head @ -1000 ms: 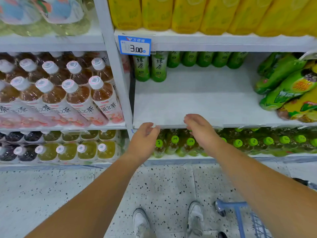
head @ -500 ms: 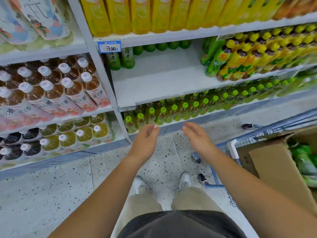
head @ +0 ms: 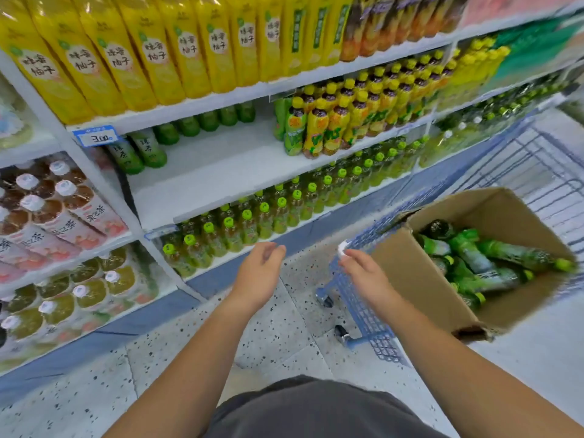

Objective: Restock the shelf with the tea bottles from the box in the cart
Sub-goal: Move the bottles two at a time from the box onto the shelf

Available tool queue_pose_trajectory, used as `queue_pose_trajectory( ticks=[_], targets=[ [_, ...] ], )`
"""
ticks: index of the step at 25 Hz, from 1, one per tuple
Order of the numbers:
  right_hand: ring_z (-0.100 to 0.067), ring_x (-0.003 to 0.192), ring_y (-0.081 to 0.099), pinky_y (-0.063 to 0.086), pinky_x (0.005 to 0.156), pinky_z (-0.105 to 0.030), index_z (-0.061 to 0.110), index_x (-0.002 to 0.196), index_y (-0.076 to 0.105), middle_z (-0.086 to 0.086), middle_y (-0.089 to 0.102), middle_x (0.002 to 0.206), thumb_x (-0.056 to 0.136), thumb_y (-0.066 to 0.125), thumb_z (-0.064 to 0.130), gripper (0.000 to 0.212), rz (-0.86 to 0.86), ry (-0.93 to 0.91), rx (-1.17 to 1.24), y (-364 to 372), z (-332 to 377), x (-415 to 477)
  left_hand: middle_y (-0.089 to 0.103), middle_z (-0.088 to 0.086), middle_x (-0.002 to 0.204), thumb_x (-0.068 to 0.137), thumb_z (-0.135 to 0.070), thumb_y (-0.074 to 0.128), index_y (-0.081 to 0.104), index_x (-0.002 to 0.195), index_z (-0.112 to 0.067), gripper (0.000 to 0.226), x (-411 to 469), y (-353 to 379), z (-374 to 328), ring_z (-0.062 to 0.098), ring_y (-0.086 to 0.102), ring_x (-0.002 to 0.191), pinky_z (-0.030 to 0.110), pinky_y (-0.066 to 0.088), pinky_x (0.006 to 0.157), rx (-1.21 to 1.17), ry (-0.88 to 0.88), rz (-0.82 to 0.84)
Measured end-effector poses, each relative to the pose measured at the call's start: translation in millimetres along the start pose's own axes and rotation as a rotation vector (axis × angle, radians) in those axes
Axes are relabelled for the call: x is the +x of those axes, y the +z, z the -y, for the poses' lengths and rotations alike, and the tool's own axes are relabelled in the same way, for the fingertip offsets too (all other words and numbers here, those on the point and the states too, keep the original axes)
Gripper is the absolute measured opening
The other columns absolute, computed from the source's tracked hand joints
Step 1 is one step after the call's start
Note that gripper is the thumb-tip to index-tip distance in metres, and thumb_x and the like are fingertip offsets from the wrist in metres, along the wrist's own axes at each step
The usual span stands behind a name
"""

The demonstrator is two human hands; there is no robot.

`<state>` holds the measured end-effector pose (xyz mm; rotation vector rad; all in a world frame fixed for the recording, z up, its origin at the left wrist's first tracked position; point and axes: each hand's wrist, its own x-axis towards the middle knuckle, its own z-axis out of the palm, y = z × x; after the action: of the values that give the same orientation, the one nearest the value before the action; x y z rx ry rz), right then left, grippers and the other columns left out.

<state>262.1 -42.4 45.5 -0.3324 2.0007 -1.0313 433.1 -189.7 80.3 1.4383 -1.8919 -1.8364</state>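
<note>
A cardboard box [head: 410, 270] sits in the blue wire cart [head: 363, 305] at the right, and several green tea bottles [head: 493, 257] lie in it on their sides. The white middle shelf [head: 221, 172] is mostly bare, with a row of green tea bottles [head: 148, 150] standing along its back. My left hand [head: 260, 273] hovers over the floor in front of the bottom shelf, fingers apart, holding nothing. My right hand [head: 363, 273] is above the cart's near corner, just left of the box, also holding nothing.
Yellow bottles [head: 132, 58] fill the top shelf. Yellow-capped juice bottles [head: 331, 121] stand at the right of the middle shelf, green-capped bottles [head: 252, 219] fill the bottom shelf, and white-capped bottles [head: 47, 210] fill the left bay. Speckled floor [head: 177, 346] lies below.
The view has swung right and down from the shelf toward the cart. Both hands have drawn back from the shelf edge and moved toward the box, which now shows its bottles.
</note>
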Motion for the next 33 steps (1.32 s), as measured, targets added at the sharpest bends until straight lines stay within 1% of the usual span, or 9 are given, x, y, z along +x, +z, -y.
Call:
queue_pose_trajectory(
  ticks=[4, 7, 12, 16, 18, 25, 30, 31, 33],
  targets=[
    [-0.021, 0.124, 0.057, 0.049, 0.098, -0.037, 0.029, 0.142, 0.052, 0.004, 0.055, 0.143, 0.096, 0.054, 0.054, 0.052, -0.112, 0.006, 0.072, -81.5, -33.3, -16.3, 0.056, -0.005, 0.137, 0.102, -0.053, 0.043, 0.055, 0.130, -0.028, 0.040, -7.7, 76.4, -23.5, 0.017, 0.053, 0.124, 0.044, 0.043, 0.107, 0.034, -0.031, 0.076],
    [-0.019, 0.120, 0.058, 0.042, 0.083, -0.027, 0.024, 0.145, 0.049, 0.002, 0.056, 0.139, 0.103, 0.050, 0.045, 0.047, -0.162, 0.025, 0.093, -142.7, -52.5, -28.0, 0.056, -0.007, 0.136, 0.102, -0.055, 0.042, 0.053, 0.129, -0.033, 0.037, -11.9, 134.5, -43.9, 0.017, 0.053, 0.125, 0.049, 0.042, 0.111, 0.090, -0.005, 0.154],
    [-0.018, 0.119, 0.056, 0.042, 0.097, -0.033, 0.023, 0.145, 0.049, 0.001, 0.057, 0.137, 0.104, 0.050, 0.041, 0.045, -0.240, 0.092, 0.179, -213.2, -79.4, -30.6, 0.055, -0.010, 0.133, 0.102, -0.054, 0.043, 0.053, 0.135, -0.030, 0.042, -8.2, 210.9, -83.6, 0.015, 0.053, 0.125, 0.044, 0.043, 0.109, 0.189, 0.001, 0.290],
    [-0.016, 0.118, 0.052, 0.039, 0.095, -0.030, 0.022, 0.147, 0.046, 0.001, 0.052, 0.143, 0.105, 0.047, 0.041, 0.046, -0.316, 0.161, 0.246, -246.9, -96.0, -22.5, 0.057, -0.013, 0.129, 0.101, -0.057, 0.043, 0.054, 0.134, -0.033, 0.042, 26.8, 265.1, -109.3, 0.012, 0.055, 0.120, 0.045, 0.044, 0.107, 0.306, 0.018, 0.415],
    [-0.019, 0.128, 0.051, 0.037, 0.097, -0.029, 0.020, 0.150, 0.043, -0.002, 0.049, 0.149, 0.106, 0.045, 0.042, 0.049, -0.364, 0.211, 0.253, -257.6, -104.4, -12.9, 0.057, -0.012, 0.128, 0.101, -0.056, 0.044, 0.054, 0.134, -0.032, 0.042, 50.0, 292.1, -120.6, 0.012, 0.054, 0.119, 0.042, 0.044, 0.103, 0.369, 0.036, 0.488],
    [-0.021, 0.134, 0.049, 0.037, 0.104, -0.029, 0.018, 0.152, 0.041, -0.002, 0.049, 0.151, 0.106, 0.041, 0.045, 0.053, -0.547, 0.436, 0.333, -273.1, -119.2, 32.1, 0.056, -0.005, 0.134, 0.104, -0.048, 0.043, 0.047, 0.144, -0.021, 0.049, 143.0, 375.8, -152.4, 0.012, 0.050, 0.116, 0.034, 0.040, 0.099, 0.670, 0.099, 0.744],
    [-0.020, 0.130, 0.052, 0.040, 0.099, -0.029, 0.017, 0.153, 0.039, -0.003, 0.050, 0.149, 0.107, 0.041, 0.043, 0.053, -0.524, 0.569, 0.445, -255.1, -141.0, 82.2, 0.056, -0.002, 0.130, 0.105, -0.041, 0.043, 0.040, 0.151, -0.014, 0.053, 215.7, 427.7, -142.4, -0.003, 0.052, 0.080, 0.019, 0.041, 0.067, 0.987, 0.177, 0.816],
    [-0.020, 0.129, 0.053, 0.041, 0.102, -0.030, 0.018, 0.153, 0.038, -0.003, 0.051, 0.149, 0.106, 0.040, 0.044, 0.054, -0.499, 0.594, 0.458, -249.3, -148.3, 93.0, 0.056, 0.000, 0.130, 0.104, -0.040, 0.045, 0.042, 0.149, -0.013, 0.052, 228.8, 438.7, -136.2, 0.001, 0.054, 0.083, 0.021, 0.044, 0.070, 1.059, 0.186, 0.813],
    [-0.020, 0.134, 0.050, 0.038, 0.104, -0.029, 0.019, 0.154, 0.037, -0.002, 0.049, 0.151, 0.106, 0.039, 0.045, 0.054, -0.440, 0.628, 0.457, -241.2, -161.4, 115.2, 0.059, 0.006, 0.129, 0.097, -0.039, 0.050, 0.051, 0.138, -0.012, 0.049, 253.4, 460.5, -120.0, 0.019, 0.059, 0.102, 0.033, 0.049, 0.091, 1.206, 0.241, 0.808]
  ],
)
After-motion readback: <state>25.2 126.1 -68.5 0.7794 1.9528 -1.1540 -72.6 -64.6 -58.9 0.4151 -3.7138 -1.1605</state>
